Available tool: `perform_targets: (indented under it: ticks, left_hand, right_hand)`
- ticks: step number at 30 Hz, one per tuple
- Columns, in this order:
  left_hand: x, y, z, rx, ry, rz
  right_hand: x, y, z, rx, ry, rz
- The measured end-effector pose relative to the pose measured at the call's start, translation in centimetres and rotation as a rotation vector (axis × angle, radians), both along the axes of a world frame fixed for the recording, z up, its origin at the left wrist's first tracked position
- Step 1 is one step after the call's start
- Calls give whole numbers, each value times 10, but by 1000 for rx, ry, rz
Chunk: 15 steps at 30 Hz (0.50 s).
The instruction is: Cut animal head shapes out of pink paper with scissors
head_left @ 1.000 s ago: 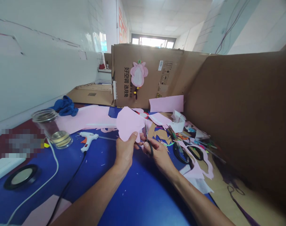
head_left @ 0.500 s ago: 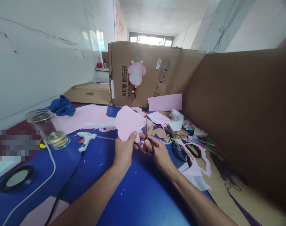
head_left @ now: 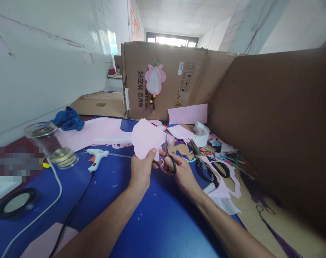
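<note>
My left hand (head_left: pixel 143 165) pinches a pink paper cutout (head_left: pixel 146 138) by its lower edge, thumb on top. The cutout has a rounded, lobed outline. In my right hand (head_left: pixel 180 168) are black-handled scissors (head_left: pixel 172 164), fingers through the loops. Their narrow blades point up and away, along the cutout's right edge. Whether the blades touch the paper there is hard to make out. Farther off, a pink and white paper ornament (head_left: pixel 155 79) with a green loop and a dark tassel hangs on the cardboard.
Cardboard walls (head_left: pixel 219 79) enclose the back and right. A white glue gun (head_left: pixel 98 157), a glass jar (head_left: pixel 48 143) and a tape roll (head_left: pixel 16 203) are on the left. Pink paper (head_left: pixel 98 130) lies behind. Scraps and larger black-handled scissors (head_left: pixel 206 172) crowd the right.
The view has shifted slightly, so the background sits a little higher. My hands, the pink cutout and the scissors keep nearly the same pose.
</note>
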<state>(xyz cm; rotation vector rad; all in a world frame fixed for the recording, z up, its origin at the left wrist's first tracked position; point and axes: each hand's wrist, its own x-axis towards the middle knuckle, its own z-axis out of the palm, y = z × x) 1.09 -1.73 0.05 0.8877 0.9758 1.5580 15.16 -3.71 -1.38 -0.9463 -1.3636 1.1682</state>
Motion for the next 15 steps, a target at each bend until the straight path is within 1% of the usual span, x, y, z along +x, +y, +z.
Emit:
perform_targets:
  ticks: [5,9,15]
  left_hand:
    - [0,0,1,-10,15,-3]
    - [0,0,1,-12,11,-6]
    - [0,0,1,-21,9,-3]
  right_hand:
    - [0,0,0,5,-11,-7]
    - [0,1,-3,2,11,17]
    - [2,2,-5,-5,-36,0]
